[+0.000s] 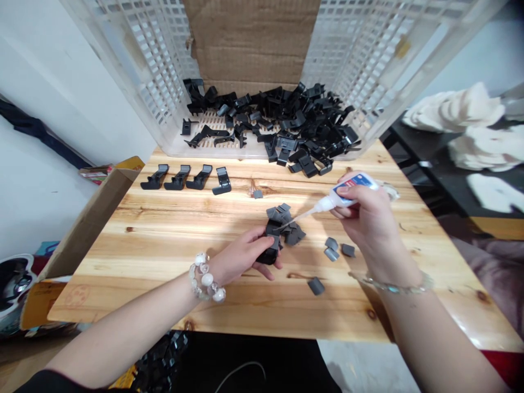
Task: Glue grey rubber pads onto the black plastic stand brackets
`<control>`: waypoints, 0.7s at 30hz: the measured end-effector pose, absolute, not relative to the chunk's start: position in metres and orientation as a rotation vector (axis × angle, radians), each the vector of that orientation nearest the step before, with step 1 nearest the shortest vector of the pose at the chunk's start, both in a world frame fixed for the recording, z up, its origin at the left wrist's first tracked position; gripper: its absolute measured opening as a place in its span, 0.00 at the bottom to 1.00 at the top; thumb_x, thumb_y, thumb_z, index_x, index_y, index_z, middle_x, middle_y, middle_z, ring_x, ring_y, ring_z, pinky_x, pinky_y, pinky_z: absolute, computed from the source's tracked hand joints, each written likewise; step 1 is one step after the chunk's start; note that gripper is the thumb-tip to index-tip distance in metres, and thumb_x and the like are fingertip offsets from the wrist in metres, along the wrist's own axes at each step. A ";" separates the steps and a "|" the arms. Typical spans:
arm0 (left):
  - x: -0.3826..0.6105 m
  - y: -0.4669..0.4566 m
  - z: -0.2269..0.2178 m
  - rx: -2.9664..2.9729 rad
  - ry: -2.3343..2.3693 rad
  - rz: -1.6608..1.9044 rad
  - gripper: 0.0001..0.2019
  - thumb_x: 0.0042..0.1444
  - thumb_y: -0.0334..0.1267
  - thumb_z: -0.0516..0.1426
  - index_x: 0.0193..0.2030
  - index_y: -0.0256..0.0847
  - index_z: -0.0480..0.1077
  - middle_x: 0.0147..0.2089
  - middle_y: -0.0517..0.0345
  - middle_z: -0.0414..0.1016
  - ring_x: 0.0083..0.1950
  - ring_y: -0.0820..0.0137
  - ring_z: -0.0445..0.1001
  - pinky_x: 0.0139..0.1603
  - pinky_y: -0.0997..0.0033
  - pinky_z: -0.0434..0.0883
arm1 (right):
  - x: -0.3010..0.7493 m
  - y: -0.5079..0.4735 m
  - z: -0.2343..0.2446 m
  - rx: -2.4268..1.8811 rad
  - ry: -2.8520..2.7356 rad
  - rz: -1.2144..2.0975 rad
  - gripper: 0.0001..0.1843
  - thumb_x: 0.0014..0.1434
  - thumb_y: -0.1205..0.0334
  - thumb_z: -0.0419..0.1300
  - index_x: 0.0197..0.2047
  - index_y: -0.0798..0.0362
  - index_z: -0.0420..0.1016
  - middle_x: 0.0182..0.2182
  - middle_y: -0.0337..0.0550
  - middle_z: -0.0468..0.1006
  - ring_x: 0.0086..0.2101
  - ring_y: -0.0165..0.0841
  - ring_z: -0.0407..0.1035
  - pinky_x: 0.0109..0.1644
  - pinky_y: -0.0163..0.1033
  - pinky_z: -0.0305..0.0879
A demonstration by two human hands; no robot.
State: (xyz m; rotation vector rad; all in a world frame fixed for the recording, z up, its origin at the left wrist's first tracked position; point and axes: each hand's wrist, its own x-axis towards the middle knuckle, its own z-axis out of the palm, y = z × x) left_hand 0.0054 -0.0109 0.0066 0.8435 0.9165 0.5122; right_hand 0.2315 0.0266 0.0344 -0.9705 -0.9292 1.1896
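Observation:
My left hand (241, 256) is shut around a black plastic clip (270, 245), held just above the pine tabletop (164, 234). My right hand (366, 215) pinches a small white glue bottle (346, 191), its thin nozzle (297, 218) reaching toward the clip's upper end. A cluster of grey pads (289, 221) lies against the clip, partly hidden behind it. Other loose grey pads (331, 248) lie to the right of the clip, and another (316, 285) sits nearer the front. Several finished-looking black clips (184, 179) stand in a row at the table's back left.
A white lattice crate (143, 65) at the table's back edge holds a heap of black clips (278, 123). A cardboard box (85, 234) stands at the left edge. White cloth (454, 114) lies at the right. More black parts (161, 357) sit below the front edge.

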 end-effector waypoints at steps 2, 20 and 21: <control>0.006 -0.011 0.007 0.841 0.917 0.511 0.10 0.60 0.42 0.56 0.40 0.36 0.66 0.38 0.52 0.70 0.35 0.69 0.75 0.26 0.73 0.75 | 0.231 0.027 0.034 -0.966 -0.932 1.189 0.07 0.44 0.71 0.62 0.24 0.51 0.68 0.13 0.30 0.53 0.15 0.22 0.42 0.19 0.34 0.34; 0.004 -0.010 0.006 0.845 0.888 0.500 0.12 0.61 0.42 0.55 0.43 0.34 0.66 0.38 0.51 0.70 0.35 0.69 0.75 0.25 0.73 0.75 | 0.231 0.027 0.034 -0.981 -0.950 1.076 0.09 0.44 0.72 0.64 0.26 0.50 0.70 0.16 0.32 0.56 0.16 0.22 0.44 0.19 0.34 0.34; 0.004 -0.010 0.006 0.838 0.889 0.503 0.12 0.61 0.43 0.55 0.43 0.34 0.66 0.38 0.51 0.70 0.35 0.69 0.75 0.25 0.73 0.75 | 0.230 0.026 0.035 -0.985 -0.949 1.076 0.09 0.44 0.72 0.64 0.26 0.50 0.70 0.16 0.33 0.56 0.16 0.22 0.44 0.19 0.35 0.34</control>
